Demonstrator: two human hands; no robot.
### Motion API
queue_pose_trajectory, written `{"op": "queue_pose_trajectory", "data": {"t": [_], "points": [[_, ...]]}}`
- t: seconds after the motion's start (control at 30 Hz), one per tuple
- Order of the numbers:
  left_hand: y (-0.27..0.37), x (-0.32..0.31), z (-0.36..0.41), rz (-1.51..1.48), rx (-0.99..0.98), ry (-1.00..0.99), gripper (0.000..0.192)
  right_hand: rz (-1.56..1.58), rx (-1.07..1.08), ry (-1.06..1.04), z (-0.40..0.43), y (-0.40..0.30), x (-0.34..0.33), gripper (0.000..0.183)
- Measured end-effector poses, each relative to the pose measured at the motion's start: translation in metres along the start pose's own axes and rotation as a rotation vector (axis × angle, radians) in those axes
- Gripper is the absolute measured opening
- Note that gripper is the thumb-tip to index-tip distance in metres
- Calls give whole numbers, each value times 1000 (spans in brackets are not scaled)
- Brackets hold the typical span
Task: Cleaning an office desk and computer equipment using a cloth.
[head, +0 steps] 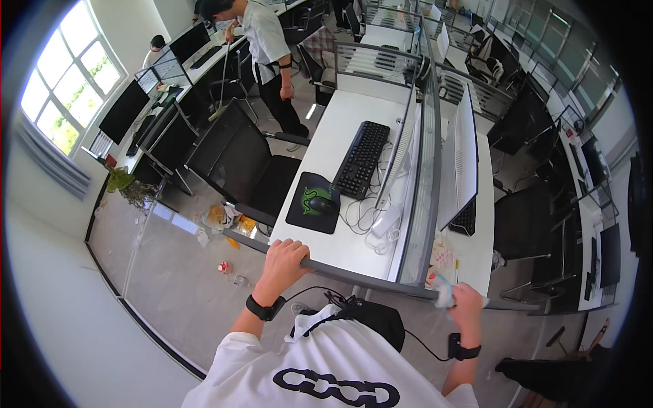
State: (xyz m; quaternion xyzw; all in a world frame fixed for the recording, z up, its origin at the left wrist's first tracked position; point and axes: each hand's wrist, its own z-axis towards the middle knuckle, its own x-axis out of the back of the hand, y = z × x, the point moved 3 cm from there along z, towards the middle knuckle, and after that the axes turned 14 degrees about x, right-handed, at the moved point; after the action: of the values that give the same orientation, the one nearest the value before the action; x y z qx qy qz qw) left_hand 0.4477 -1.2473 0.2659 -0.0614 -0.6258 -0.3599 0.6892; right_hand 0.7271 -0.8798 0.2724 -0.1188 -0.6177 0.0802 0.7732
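Note:
My left hand (284, 265) rests on the grey top edge of a desk partition (357, 277), its fingers curled over the rim. My right hand (467, 304) holds a crumpled light-coloured cloth or wipe (445, 296) against the same edge farther right; the cloth is slightly blurred. Beyond my left hand, a white desk (319, 250) carries a black mouse pad (306, 219) with a green emblem, a black mouse (322, 205), a black keyboard (363, 159) and tangled cables. A monitor (400, 148) stands against the divider. Near my right hand, crumpled packaging (443, 255) lies on the neighbouring desk (482, 265).
A mesh office chair (240, 158) stands left of the desk. Litter bags (219, 217), a red-and-white container (224, 267) and a clear plastic piece (241, 280) lie on the floor. A person (268, 56) holds a long-handled broom (223, 81) at the upper left.

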Motion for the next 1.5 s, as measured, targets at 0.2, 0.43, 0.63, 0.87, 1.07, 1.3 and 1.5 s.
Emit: {"op": "queue_pose_trajectory", "data": {"t": [0.2, 0.43, 0.63, 0.87, 1.07, 1.3, 1.5], "points": [[-104, 43, 9, 23, 86, 4, 37, -219, -199, 75, -41, 33, 26, 20], [-130, 47, -1, -32, -71, 34, 40, -116, -304, 222, 15, -83, 2, 29], [-134, 47, -4, -82, -103, 116, 41, 116, -272, 494, 61, -194, 25, 39], [-133, 42, 1, -76, -120, 102, 39, -171, 127, 162, 157, -262, -126, 56], [-131, 37, 5, 55, -66, 145, 23, -69, 339, 173, 233, -342, -176, 52], [-128, 36, 1, 6, -82, 130, 23, -114, 469, 150, 228, -325, -175, 14], [-119, 49, -6, 31, 42, 2, 33, -19, 340, 25, 154, -221, -127, 15]]}}
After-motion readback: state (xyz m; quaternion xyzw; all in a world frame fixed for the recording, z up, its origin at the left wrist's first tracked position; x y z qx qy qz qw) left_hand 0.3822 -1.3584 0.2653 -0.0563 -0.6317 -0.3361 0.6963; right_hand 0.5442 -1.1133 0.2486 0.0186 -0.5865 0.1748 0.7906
